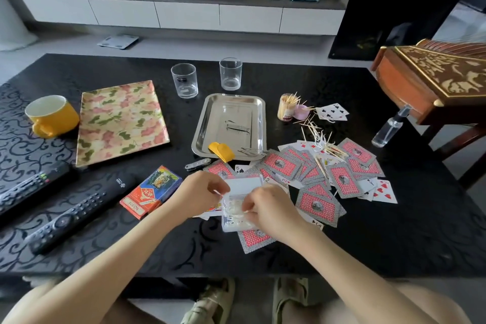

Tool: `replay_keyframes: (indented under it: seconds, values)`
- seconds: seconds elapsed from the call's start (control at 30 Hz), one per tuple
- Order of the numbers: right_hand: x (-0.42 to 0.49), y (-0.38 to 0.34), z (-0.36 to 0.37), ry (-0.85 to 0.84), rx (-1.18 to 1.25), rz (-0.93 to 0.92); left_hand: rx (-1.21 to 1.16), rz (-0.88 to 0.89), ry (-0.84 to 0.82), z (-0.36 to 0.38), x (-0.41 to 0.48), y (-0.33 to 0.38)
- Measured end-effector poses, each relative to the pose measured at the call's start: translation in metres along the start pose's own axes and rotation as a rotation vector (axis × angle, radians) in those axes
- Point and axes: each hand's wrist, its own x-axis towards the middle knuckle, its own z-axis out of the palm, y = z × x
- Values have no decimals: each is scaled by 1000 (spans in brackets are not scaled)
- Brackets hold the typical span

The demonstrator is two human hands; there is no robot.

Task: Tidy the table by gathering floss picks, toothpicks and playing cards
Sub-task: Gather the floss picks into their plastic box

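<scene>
On the table [394, 231], a steel tray [210, 123] is placed at the centre, with two glasses [184, 80] behind it. Scattered playing cards [318, 181] are spread to its right front, loose toothpicks [319, 139] lying on them. A card box [152, 191] is set left of the cards, two remotes [79, 213] further left.

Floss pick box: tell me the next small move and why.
Probably finish tucking the picks in and shut the lid. The clear floss pick box lies open on the cards with white picks inside, the left hand at its left edge and the right hand over the picks. After that, the loose toothpicks and scattered playing cards remain.
</scene>
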Motion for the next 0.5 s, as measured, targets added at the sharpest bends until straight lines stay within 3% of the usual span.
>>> replay_keyframes:
  seconds: [0.23, 0.5]
  values:
    - [1, 18, -14, 72, 109, 48, -17, 91, 29, 0, 22, 18]
    - [25, 131, -59, 380, 89, 566, 68, 211, 87, 18, 81, 71]
